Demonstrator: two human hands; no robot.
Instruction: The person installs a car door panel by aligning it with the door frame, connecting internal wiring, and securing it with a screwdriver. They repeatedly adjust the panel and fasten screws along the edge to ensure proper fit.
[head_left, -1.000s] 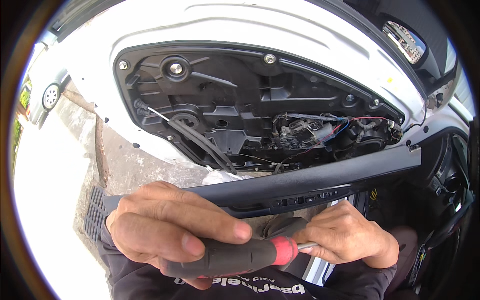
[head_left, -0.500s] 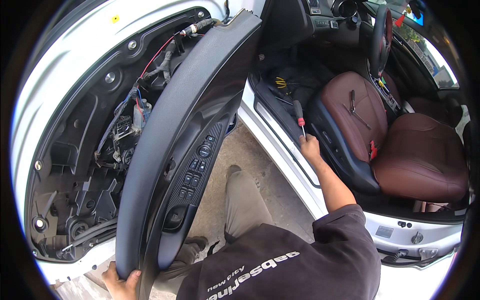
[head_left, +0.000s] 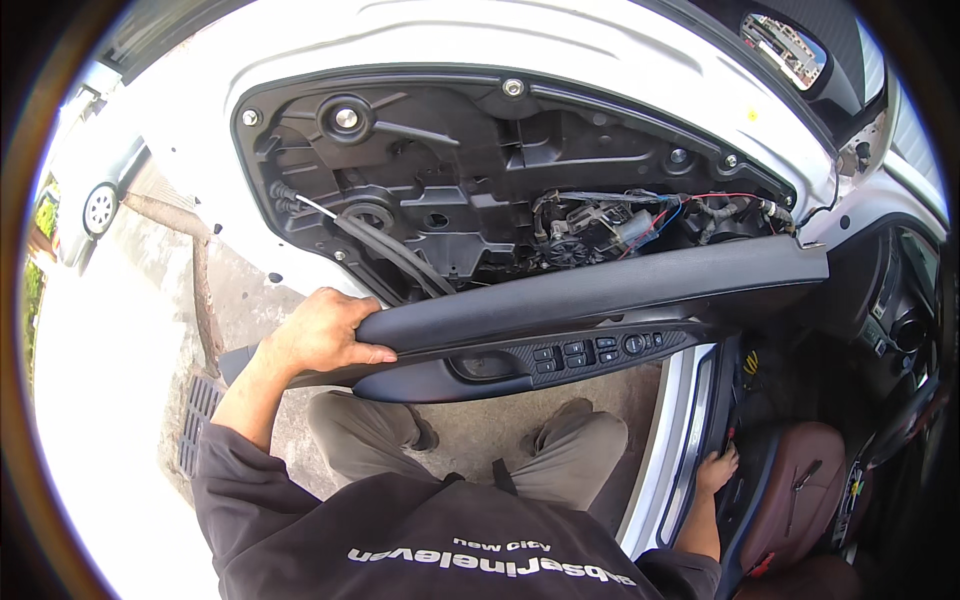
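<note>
From where I stand, the door panel (head_left: 590, 295) is long and black, its upper edge smooth and gently curved, with a pull recess (head_left: 485, 366) and a patterned switch strip (head_left: 605, 349) below. It stands before the person, just beside the white car door (head_left: 450, 45). The left hand (head_left: 325, 335) pinches its end, thumb over the edge. The right hand (head_left: 717, 470) is beside the maroon seat (head_left: 805, 470); its grip I can't tell.
</note>
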